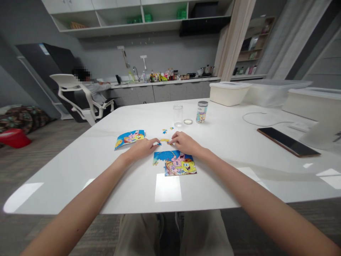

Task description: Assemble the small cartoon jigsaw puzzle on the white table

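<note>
A partly assembled jigsaw puzzle [181, 164] with blue, pink and yellow cartoon figures lies on the white table, its lower left part absent. Just beyond it, my left hand [144, 146] pinches a small blue puzzle piece [159, 144] at the fingertips. Opposite, my right hand [186, 143] has thumb and forefinger closed on another small puzzle piece [169, 143]. Between the fingertips are yellowish loose pieces [164, 140], and a few more loose pieces [164, 131] lie farther back. A curved picture sheet [129, 138] with the same figures sits left, partly behind my left hand.
Behind the pieces stand a clear jar [178, 115], a round lid [188, 121] and a cartoon-printed can [201, 112]. To the right are a phone [287, 142], a white cable [255, 119] and storage boxes [229, 93]. A person [93, 89] sits at the far counter.
</note>
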`<action>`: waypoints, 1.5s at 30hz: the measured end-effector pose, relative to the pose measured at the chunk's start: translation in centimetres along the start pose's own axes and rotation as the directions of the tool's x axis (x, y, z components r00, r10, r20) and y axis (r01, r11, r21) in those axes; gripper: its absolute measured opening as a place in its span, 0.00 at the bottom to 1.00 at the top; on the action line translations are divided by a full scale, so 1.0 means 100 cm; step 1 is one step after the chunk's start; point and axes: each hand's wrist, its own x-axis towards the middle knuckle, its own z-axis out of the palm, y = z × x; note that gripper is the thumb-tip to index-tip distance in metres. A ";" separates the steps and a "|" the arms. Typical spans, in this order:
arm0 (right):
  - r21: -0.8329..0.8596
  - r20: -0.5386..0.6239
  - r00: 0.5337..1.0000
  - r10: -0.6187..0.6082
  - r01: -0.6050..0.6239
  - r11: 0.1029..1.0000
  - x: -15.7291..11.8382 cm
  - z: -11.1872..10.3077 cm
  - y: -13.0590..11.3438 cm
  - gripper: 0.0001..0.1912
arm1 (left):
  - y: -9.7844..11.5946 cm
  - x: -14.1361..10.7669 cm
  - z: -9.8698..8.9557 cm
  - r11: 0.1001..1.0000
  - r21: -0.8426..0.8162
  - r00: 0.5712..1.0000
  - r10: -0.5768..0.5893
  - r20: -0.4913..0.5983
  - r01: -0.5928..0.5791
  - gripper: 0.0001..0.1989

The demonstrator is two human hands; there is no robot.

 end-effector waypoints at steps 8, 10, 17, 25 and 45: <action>-0.009 -0.045 0.995 0.092 -0.092 0.996 -0.001 -0.004 0.008 0.15 | 0.001 0.000 0.002 1.000 -0.016 0.999 -0.004 -0.037 0.004 0.15; -0.029 -0.051 0.991 0.124 -0.125 0.992 -0.001 -0.003 0.009 0.14 | 0.001 0.000 0.002 1.000 -0.009 0.999 -0.013 -0.038 0.013 0.15; -0.040 -0.092 0.986 0.139 -0.143 0.989 -0.004 0.000 0.022 0.09 | 0.008 -0.001 0.000 0.996 -0.088 1.000 0.018 -0.026 -0.020 0.16; 0.025 -0.084 0.994 0.076 -0.074 0.997 -0.003 0.005 0.032 0.06 | 0.007 0.004 0.002 0.989 -0.148 1.000 -0.005 -0.012 0.003 0.16; 0.126 -0.097 0.991 0.094 -0.082 0.989 -0.007 0.000 0.021 0.12 | 0.007 0.009 -0.002 0.979 -0.202 1.000 0.008 -0.002 -0.008 0.14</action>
